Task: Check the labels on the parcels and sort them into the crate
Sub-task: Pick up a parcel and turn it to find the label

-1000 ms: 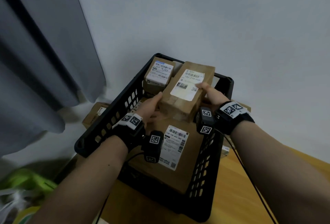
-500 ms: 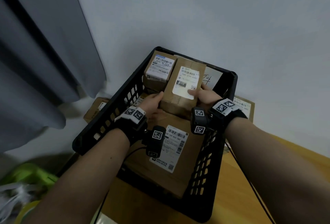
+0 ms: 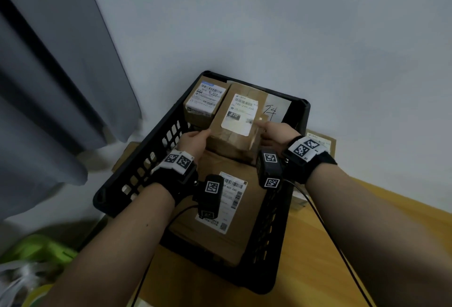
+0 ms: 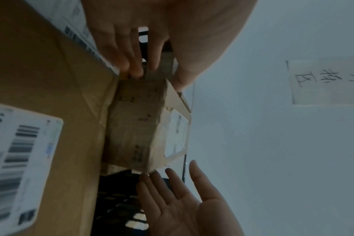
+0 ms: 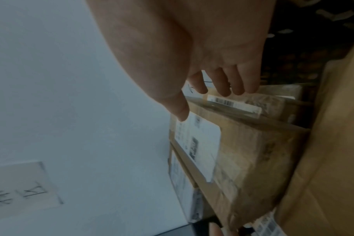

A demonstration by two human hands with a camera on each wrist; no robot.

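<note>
**Parcel set down at the far end of the crate, both hands at its sides**

A black slatted crate (image 3: 156, 150) stands on a wooden desk (image 3: 318, 257), its far end against a pale wall (image 3: 269, 25). Inside, a brown parcel (image 3: 234, 140) with a white label (image 3: 241, 114) facing up lies at the far end, resting on a large flat parcel (image 3: 208, 238) that fills the near part of the crate floor. A smaller parcel (image 3: 204, 101) sits in the far left corner, just beside the brown one, label up as well.

The left hand (image 3: 193, 141) is at the parcel's left side. In the left wrist view its fingers (image 4: 172, 188) are straight and spread, only the tips touching the near corner of the box, so this hand is released. The right hand (image 3: 276, 133) is at the right side: its thumb lies on the label's edge and the fingers (image 5: 224, 83) bend down over the far side, a light grasp on the parcel.

Another box (image 3: 318, 140) lies on the desk beyond the crate's right wall. A grey curtain (image 3: 49, 86) hangs to the left.
</note>
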